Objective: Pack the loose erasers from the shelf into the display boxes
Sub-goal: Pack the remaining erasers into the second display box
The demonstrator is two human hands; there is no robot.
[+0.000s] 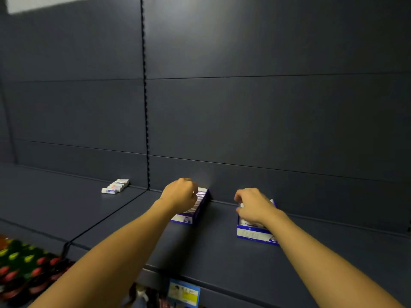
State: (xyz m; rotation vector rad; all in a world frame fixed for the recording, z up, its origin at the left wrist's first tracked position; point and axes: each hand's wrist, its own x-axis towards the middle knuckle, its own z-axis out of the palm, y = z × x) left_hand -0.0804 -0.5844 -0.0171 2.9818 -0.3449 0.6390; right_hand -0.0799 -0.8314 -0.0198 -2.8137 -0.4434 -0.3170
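- Dark grey metal shelf with a matching back panel carries everything.
- Far left, a short row of loose erasers lies against the back panel, well apart from both hands.
- The left hand rests over the left display box, which is packed with erasers; its grip is curled, but what it pinches cannot be told.
- Further right, the right hand reaches into the right display box, fingers curled on something white, apparently an eraser.
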